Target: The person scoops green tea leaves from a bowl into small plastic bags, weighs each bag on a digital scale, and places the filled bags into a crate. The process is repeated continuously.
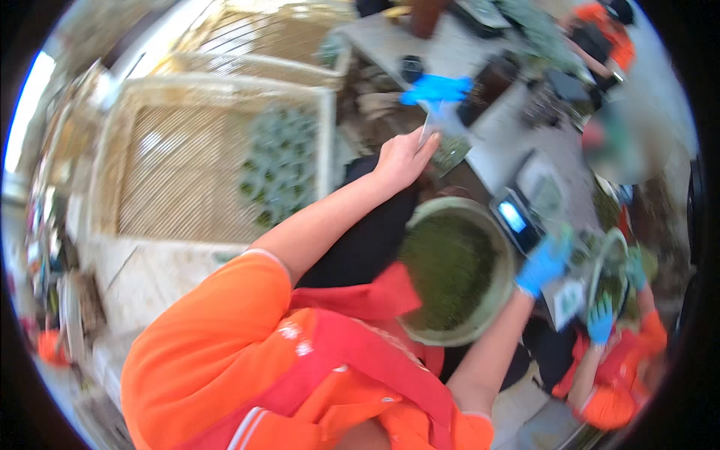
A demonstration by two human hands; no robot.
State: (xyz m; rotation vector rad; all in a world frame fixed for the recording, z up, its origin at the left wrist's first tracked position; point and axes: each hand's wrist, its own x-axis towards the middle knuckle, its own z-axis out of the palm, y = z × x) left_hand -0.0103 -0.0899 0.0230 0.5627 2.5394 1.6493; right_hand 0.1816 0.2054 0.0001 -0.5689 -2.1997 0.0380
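My bare left hand [405,156] is closed on the top of a clear plastic bag [452,152] with green leafy bits in its bottom. Held out in front of me, the bag hangs above the table's near edge. A round pale tub [504,247] of fine green leaf matter [450,274] rests at my lap. My right hand [546,262], in a blue glove, reaches past the tub's right rim, beside a small scale with a lit screen [514,217]. Its fingers are smeared by motion, so whether they hold anything does not show. Another filled clear bag [546,196] lies by the scale.
At left, a slatted tray [180,176] carries rows of small filled bags [281,161]. Something bright blue, glove-like [437,90], is beyond my left hand. On the right, a co-worker in blue gloves [600,319] holds a pale basin [609,274]. Another person [611,34] is at far right.
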